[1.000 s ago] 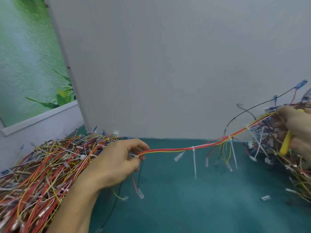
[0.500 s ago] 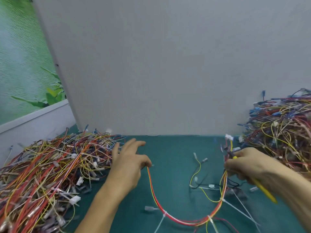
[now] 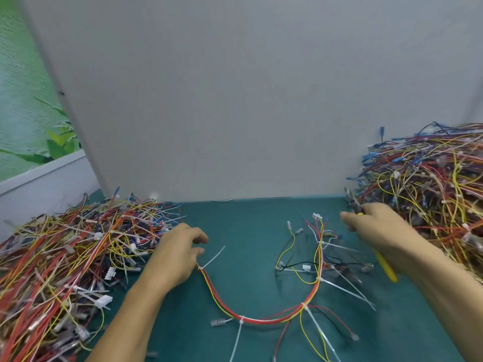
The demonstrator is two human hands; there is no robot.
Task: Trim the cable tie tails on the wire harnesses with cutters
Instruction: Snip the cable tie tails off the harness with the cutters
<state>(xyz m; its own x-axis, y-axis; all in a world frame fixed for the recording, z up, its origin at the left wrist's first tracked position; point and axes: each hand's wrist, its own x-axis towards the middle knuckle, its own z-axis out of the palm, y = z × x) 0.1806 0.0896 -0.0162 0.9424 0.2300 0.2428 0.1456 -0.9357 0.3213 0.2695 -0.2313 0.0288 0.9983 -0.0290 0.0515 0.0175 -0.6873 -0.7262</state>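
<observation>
A red, orange and yellow wire harness (image 3: 261, 318) lies in a U-shaped curve on the green table (image 3: 248, 231), with several long white cable tie tails (image 3: 236, 343) sticking out. My left hand (image 3: 175, 254) pinches the harness's left end beside one tie tail (image 3: 214, 257). My right hand (image 3: 376, 231) holds yellow-handled cutters (image 3: 385, 267), whose dark jaws (image 3: 351, 201) point up and away near the right pile, apart from the harness.
A big pile of harnesses (image 3: 65, 270) fills the table's left side, and another pile (image 3: 428, 194) rises at the right. A grey partition (image 3: 235, 100) closes the back. A white ledge (image 3: 39, 176) with a green picture stands at the far left.
The harness, stretched taut in the air between both hands a second ago, has come down onto the table in a curve. My right hand has moved back toward the right pile with the cutters.
</observation>
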